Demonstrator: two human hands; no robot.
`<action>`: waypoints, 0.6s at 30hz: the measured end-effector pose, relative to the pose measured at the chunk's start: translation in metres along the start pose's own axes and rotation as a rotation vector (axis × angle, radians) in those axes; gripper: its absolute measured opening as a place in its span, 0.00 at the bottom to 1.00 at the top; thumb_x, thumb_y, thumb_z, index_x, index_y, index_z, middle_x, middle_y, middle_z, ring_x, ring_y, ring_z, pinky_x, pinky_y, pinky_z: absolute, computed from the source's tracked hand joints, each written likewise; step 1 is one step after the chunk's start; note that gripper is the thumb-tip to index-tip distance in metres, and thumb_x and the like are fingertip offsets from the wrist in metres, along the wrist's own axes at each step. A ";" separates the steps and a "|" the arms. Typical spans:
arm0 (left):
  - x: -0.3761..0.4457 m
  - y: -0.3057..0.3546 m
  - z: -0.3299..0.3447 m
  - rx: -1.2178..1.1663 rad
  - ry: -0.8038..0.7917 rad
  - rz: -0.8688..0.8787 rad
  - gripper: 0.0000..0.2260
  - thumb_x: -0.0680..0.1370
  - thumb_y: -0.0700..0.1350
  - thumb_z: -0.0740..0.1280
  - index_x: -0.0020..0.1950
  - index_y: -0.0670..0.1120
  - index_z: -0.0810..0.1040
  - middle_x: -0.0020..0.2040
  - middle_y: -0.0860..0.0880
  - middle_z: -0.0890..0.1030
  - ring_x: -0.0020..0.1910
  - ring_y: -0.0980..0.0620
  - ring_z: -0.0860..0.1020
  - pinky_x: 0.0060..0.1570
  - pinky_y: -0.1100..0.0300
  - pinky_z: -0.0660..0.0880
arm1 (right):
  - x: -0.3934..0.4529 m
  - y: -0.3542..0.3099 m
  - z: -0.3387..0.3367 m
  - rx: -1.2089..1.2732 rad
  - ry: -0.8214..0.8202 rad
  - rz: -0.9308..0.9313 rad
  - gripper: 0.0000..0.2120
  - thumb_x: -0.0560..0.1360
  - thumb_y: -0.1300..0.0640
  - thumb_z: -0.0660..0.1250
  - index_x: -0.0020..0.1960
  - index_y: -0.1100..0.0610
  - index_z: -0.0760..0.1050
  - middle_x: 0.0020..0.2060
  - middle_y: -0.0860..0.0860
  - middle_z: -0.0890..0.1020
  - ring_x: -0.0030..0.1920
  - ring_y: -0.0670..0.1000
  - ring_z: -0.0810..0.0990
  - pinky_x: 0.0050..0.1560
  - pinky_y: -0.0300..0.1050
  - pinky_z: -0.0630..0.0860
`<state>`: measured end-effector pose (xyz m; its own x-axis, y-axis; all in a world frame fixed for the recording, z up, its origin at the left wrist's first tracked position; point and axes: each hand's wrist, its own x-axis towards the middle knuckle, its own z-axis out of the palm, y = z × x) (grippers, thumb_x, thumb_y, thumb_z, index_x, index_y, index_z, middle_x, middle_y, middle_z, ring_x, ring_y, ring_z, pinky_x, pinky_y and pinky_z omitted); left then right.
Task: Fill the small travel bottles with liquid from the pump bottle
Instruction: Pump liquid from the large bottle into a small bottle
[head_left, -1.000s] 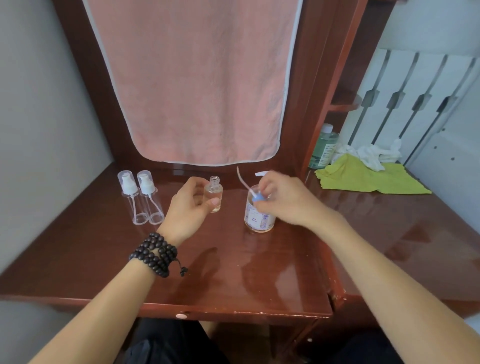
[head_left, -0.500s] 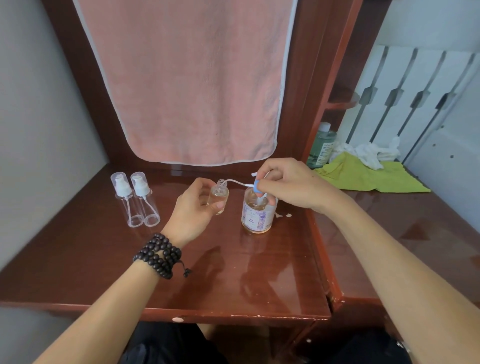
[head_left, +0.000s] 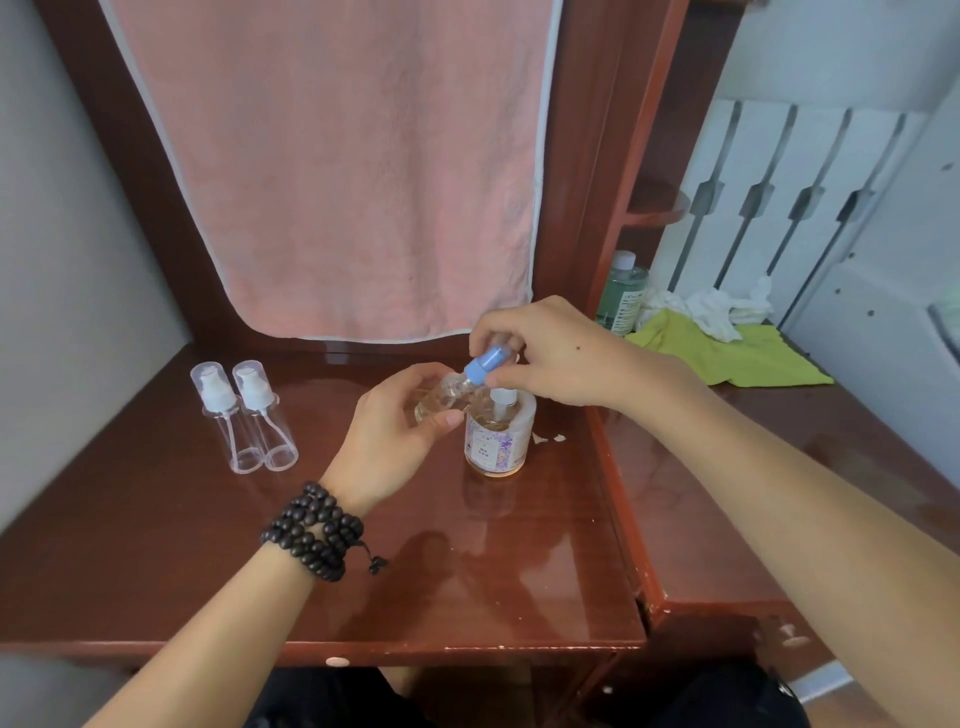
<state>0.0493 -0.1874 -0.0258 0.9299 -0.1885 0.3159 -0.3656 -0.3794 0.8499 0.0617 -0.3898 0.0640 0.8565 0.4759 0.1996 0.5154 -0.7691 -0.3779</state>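
Left hand (head_left: 387, 441) grasps a tilted travel bottle (head_left: 441, 397), right hand (head_left: 558, 353) pinches the blue pump head (head_left: 485, 365) above the pump bottle (head_left: 496, 441), mid-table (head_left: 156, 545).

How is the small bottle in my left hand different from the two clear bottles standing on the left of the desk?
The held bottle is tilted and holds amber liquid; the two standing bottles are upright and look empty. The standing bottles wear white pump tops under clear caps. All are small and clear.
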 end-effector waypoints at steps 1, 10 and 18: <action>0.000 0.002 0.001 -0.003 0.003 0.004 0.16 0.73 0.41 0.73 0.58 0.53 0.78 0.52 0.57 0.83 0.53 0.58 0.80 0.58 0.51 0.77 | 0.000 0.001 -0.001 -0.001 -0.003 -0.016 0.10 0.74 0.61 0.76 0.54 0.54 0.83 0.39 0.43 0.79 0.40 0.38 0.78 0.41 0.26 0.69; -0.002 0.011 0.007 -0.014 0.005 0.042 0.16 0.72 0.40 0.74 0.57 0.52 0.79 0.50 0.57 0.83 0.51 0.60 0.81 0.56 0.54 0.78 | 0.000 0.005 -0.009 -0.081 -0.118 0.051 0.14 0.80 0.45 0.69 0.46 0.55 0.83 0.34 0.45 0.82 0.34 0.42 0.78 0.41 0.40 0.77; -0.003 0.010 0.009 0.011 0.007 0.041 0.17 0.72 0.42 0.75 0.59 0.51 0.79 0.52 0.58 0.83 0.53 0.61 0.80 0.58 0.54 0.77 | -0.001 0.002 -0.001 -0.004 -0.189 0.194 0.24 0.78 0.33 0.61 0.63 0.50 0.70 0.39 0.48 0.83 0.39 0.43 0.80 0.40 0.43 0.74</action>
<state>0.0427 -0.1985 -0.0222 0.9145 -0.1978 0.3530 -0.4035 -0.3812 0.8318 0.0615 -0.3925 0.0643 0.9195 0.3900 -0.0484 0.3422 -0.8552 -0.3892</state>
